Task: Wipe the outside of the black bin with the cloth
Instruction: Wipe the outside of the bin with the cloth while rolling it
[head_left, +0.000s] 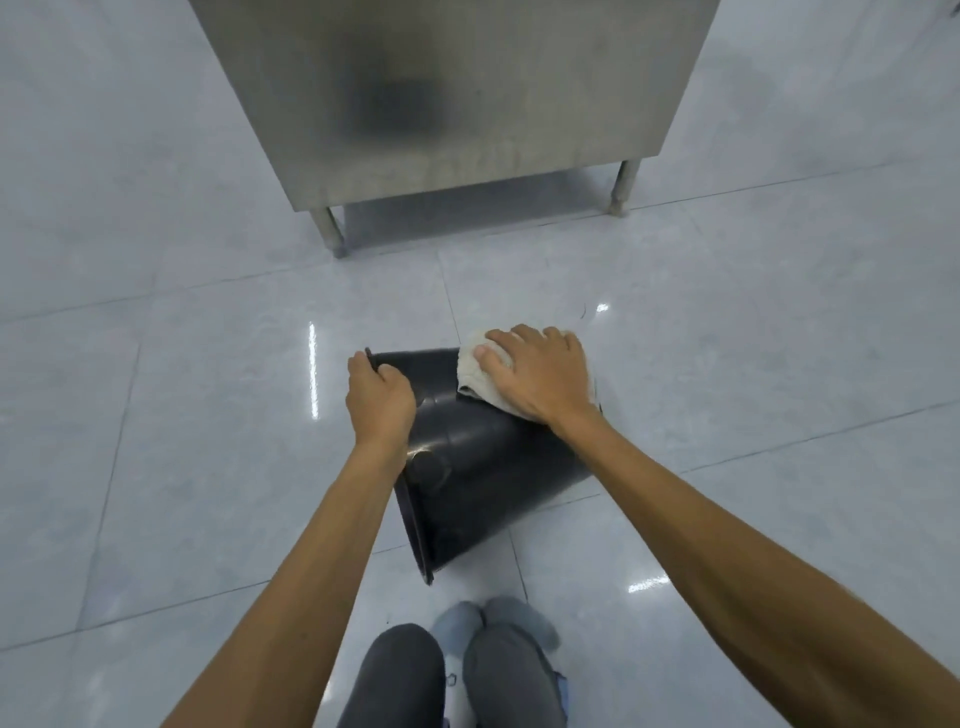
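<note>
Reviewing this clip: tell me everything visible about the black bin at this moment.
The black bin is a glossy, smooth-walled container that looks like plastic, lying tipped on its side on the pale tiled floor, its rim edge toward the left. The left hand grips that rim. The right hand presses a whitish cloth flat against the upper outer wall near the far end. Light reflections show on its side. The interior is not visible.

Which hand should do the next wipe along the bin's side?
Right. The right hand already presses the cloth flat on the bin, while the left hand grips its rim, steadying it.
</note>
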